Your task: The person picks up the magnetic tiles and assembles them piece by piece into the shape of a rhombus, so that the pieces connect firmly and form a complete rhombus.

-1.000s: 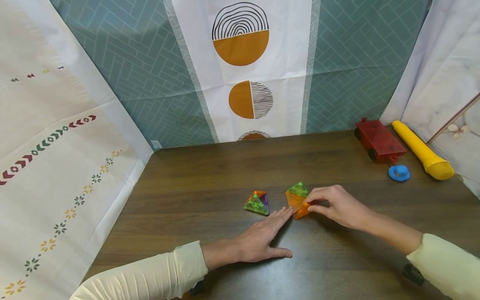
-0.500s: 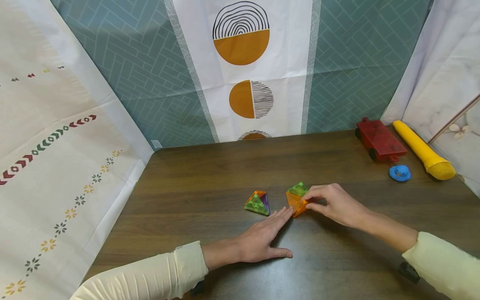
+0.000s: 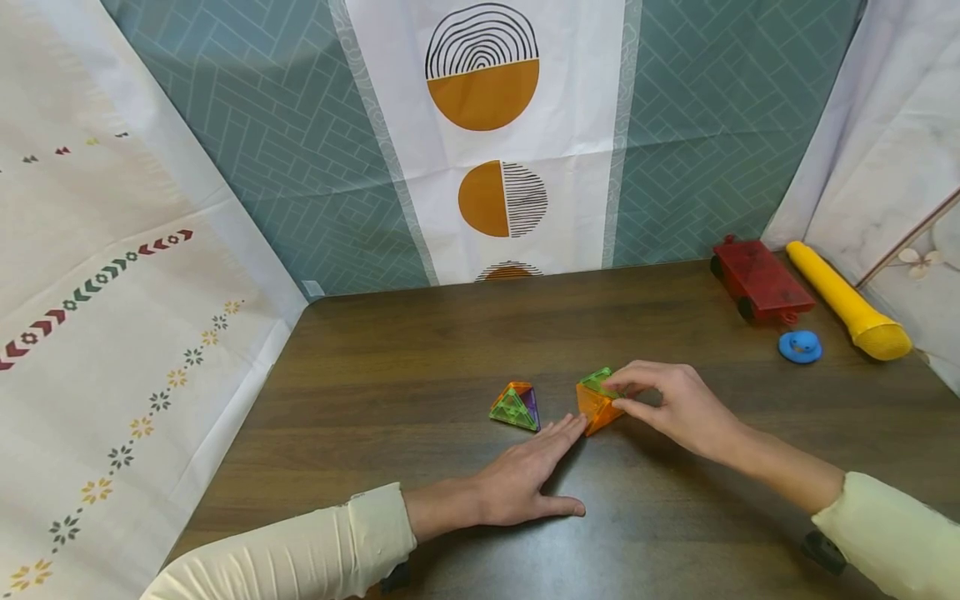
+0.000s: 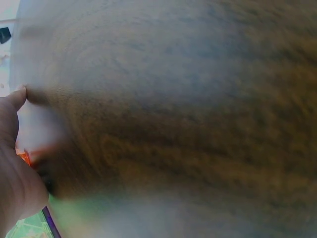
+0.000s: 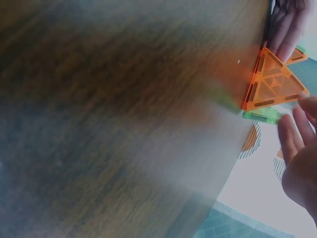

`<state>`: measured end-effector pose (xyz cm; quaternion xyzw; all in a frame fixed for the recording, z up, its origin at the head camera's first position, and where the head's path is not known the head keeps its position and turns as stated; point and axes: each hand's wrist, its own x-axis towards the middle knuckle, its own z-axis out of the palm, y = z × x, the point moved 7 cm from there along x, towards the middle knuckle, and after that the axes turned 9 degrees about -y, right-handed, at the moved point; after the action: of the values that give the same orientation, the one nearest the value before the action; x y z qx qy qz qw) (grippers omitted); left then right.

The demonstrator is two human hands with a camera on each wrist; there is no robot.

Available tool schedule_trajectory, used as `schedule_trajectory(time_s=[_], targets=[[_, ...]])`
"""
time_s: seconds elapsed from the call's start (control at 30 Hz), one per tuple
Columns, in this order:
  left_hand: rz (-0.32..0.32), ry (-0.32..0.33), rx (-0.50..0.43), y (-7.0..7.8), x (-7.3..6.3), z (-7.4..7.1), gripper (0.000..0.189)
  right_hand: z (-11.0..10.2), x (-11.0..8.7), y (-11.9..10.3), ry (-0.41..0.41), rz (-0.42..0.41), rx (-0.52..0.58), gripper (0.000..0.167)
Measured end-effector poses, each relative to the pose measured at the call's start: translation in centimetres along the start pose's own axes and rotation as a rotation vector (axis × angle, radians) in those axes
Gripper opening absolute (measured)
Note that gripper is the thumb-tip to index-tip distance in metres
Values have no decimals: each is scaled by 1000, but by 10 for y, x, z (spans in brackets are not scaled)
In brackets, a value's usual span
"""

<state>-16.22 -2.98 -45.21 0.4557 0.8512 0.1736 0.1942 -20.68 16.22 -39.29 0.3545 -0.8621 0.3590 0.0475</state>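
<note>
Flat on the table, my left hand (image 3: 517,483) touches the near corner of an orange triangular magnetic tile (image 3: 589,403) with its fingertips. My right hand (image 3: 667,404) has thumb and index finger at the top of the tiles, where a second orange triangular tile (image 5: 272,82) leans up against the first. A green triangular tile (image 3: 597,381) joins on at the far side, partly hidden by the right fingers. To the left stands a small pyramid (image 3: 513,408) of green, orange and purple triangular tiles.
At the back right of the wooden table (image 3: 390,333) are a red toy wagon (image 3: 763,279), a yellow toy microphone (image 3: 843,296) and a blue rubber duck (image 3: 800,346). Patterned cloths (image 3: 300,142) hang behind and beside the table.
The right hand has tipped the second orange tile up and inward against the first, and its fingertips now reach the green tile. The left hand has stayed in place.
</note>
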Motion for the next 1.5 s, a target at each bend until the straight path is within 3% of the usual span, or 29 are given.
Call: schedule_trajectory(time_s=[0.17,0.33,0.47,0.67,0.87,1.0,1.3,1.5], targets=[[0,0,-2,0,0,0,105,-4,-1,-3,68,-9,-42,66],[-1,-2,2,2,1,-1,105,5,-2,5,-38,70,-8,107],[-5,6,1,5,2,-4,106,14,-3,12,-126,124,66,123],[-17,61,6,9,7,-13,101,21,-2,16,-144,112,117,118],[-33,252,-15,8,13,-26,80,26,2,22,-151,146,257,107],[-68,325,-64,6,18,-29,71,29,4,26,-158,170,322,98],[-105,381,-197,2,29,-30,57,34,4,33,-170,167,524,83],[-79,392,-137,4,37,-31,52,34,2,36,-181,189,557,75]])
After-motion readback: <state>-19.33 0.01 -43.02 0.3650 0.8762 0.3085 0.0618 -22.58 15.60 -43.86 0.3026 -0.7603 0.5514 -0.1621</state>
